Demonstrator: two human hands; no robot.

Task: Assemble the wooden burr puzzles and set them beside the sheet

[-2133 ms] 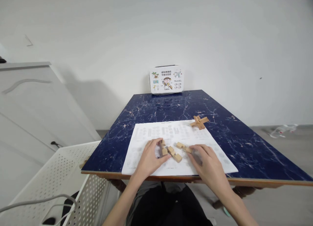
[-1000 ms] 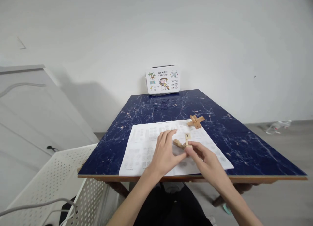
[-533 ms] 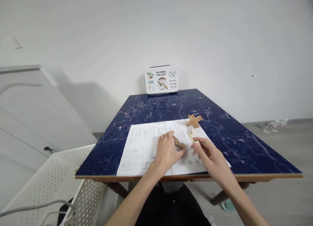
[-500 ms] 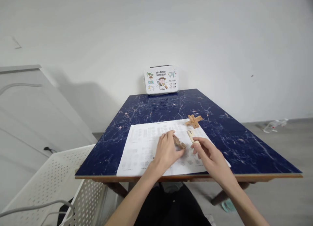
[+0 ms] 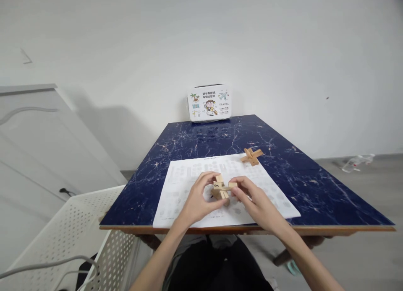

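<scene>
Between the thumb and fingers of my left hand (image 5: 197,201) are notched wooden puzzle pieces (image 5: 224,195), partly hidden. My right hand (image 5: 253,198) pinches one end of a pale wooden puzzle piece marked 3 (image 5: 217,185). This piece lies crosswise over the ones in my left hand and appears to touch them; whether they interlock I cannot tell. Both hands are above a printed paper sheet (image 5: 176,186) showing rows of faint diagrams. Beyond them, a cross-shaped wooden puzzle (image 5: 252,156) rests at the sheet's upper right corner.
The sheet lies on a dark blue marbled table (image 5: 151,182). At the back, a white printed case (image 5: 209,103) leans toward the wall. A white perforated basket (image 5: 78,211) with grey cables stands left of the table. A clear plastic item (image 5: 357,162) is on the floor at right.
My right hand has brought the piece marked 3 leftward, onto the pieces in my left hand. My left hand has shifted slightly left, and those pieces have turned more upright.
</scene>
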